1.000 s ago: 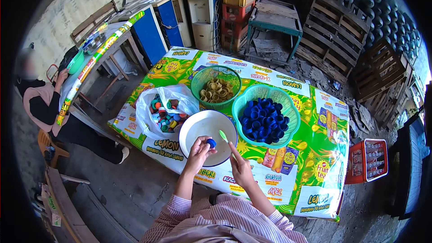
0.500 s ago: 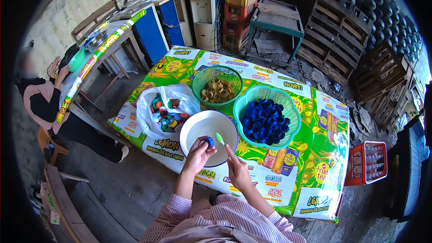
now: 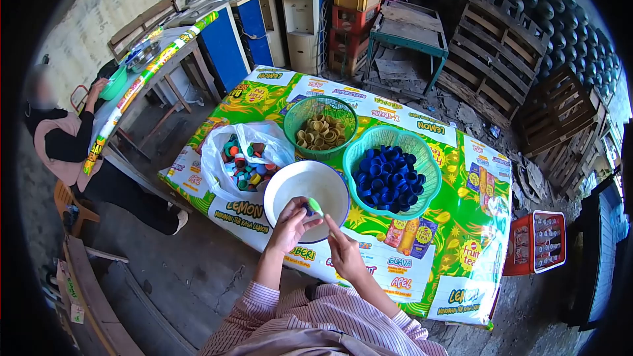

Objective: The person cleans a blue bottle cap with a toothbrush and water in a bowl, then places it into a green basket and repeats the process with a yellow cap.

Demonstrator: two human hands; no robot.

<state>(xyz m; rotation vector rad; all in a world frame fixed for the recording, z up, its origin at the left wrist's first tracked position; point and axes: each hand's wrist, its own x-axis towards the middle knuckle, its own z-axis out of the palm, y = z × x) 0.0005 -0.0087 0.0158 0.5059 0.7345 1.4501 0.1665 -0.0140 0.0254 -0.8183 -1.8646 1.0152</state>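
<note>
A blue bottle cap [image 3: 308, 211] is pinched in the fingers of my left hand [image 3: 287, 227], over the white basin [image 3: 285, 180] with a dark blue rim. My right hand [image 3: 345, 255] grips a small green-headed brush [image 3: 314, 205], whose head overlaps the cap in this view. Right of the basin stands a turquoise scalloped basket [image 3: 432, 175] filled with blue caps [image 3: 388, 178]. Behind the basin, a green mesh basket [image 3: 290, 122] holds tan caps [image 3: 321, 134]. A white plastic bag [image 3: 211, 165] of mixed coloured caps [image 3: 249, 170] lies to the left.
Patterned plastic covers the table [image 3: 455, 250]. A person [image 3: 69, 138] sits at another table on the left, a hand at a green bowl [image 3: 115, 84]. A red bottle crate [image 3: 521, 245] stands on the floor at right; stacked crates [image 3: 356, 20] and pallets [image 3: 491, 46] are behind.
The brush has moved left and down onto the cap, and my right hand has shifted slightly left with it. My left hand keeps its hold. At left, the other person's hands have moved.
</note>
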